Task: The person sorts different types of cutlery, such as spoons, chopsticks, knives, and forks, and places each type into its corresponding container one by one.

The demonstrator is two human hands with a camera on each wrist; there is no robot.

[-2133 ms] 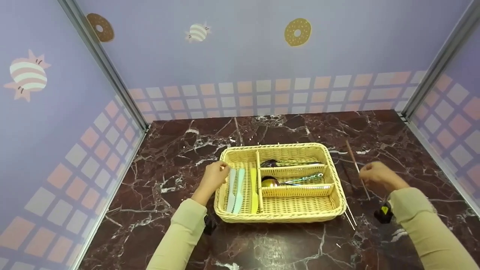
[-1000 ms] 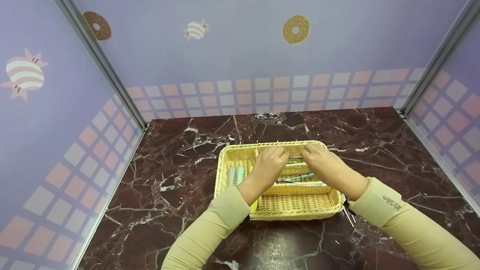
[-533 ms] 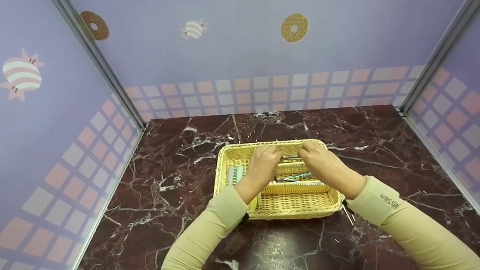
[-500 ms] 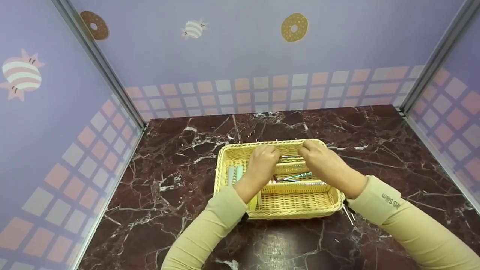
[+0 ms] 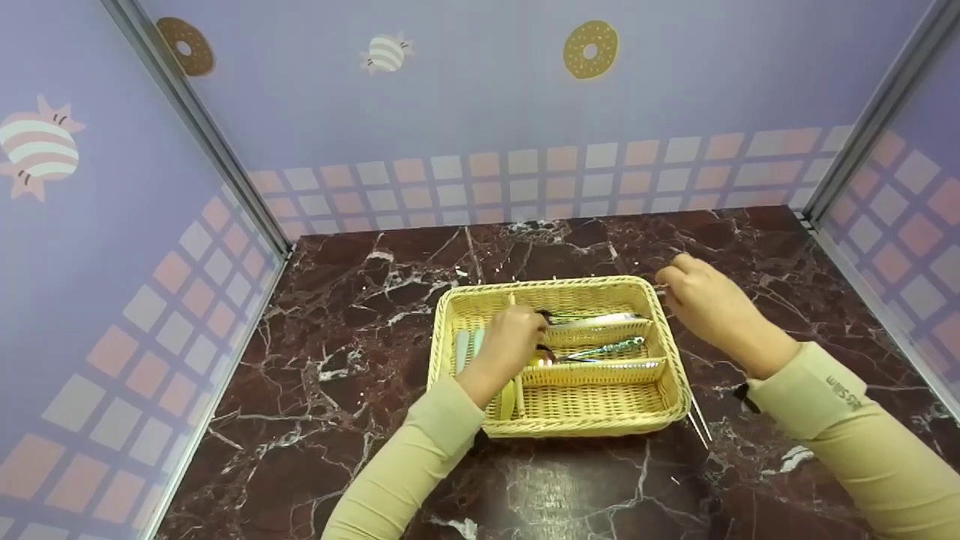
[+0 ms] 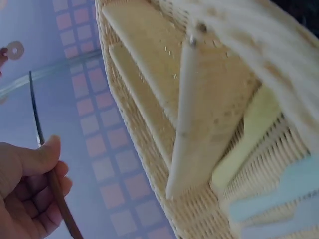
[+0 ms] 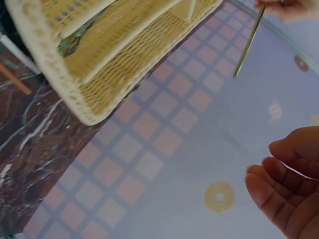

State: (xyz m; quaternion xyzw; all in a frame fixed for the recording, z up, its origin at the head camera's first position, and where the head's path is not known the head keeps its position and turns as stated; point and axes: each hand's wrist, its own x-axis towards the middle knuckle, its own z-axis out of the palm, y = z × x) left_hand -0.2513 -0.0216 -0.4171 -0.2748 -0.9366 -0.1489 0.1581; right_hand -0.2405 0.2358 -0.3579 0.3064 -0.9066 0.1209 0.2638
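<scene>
In the left wrist view, my left hand (image 6: 30, 186) pinches a thin chopstick (image 6: 62, 209), brown at its lower part and silvery above. The head view has that left hand (image 5: 510, 341) over the divider of a yellow wicker cutlery basket (image 5: 555, 431). My right hand (image 5: 709, 307) hovers beyond the basket's back right corner; its fingers are loosely bent with nothing between them in the right wrist view. Yellow (image 6: 246, 137), mint (image 6: 274, 189) and grey knives (image 6: 284, 219) lie in the left compartment. A shiny spoon with a patterned handle (image 5: 622, 345) lies in the middle right compartment.
Pale sticks (image 5: 699, 424) lie against the basket's front right corner, and a brown stick (image 7: 15, 79) shows there in the right wrist view. The basket stands on a dark red marbled table (image 5: 360, 300), enclosed by lilac patterned walls (image 5: 480, 97).
Both hands were together over the back compartment half a second ago. My right hand has moved right, off the basket; my left hand has shifted slightly left and nearer.
</scene>
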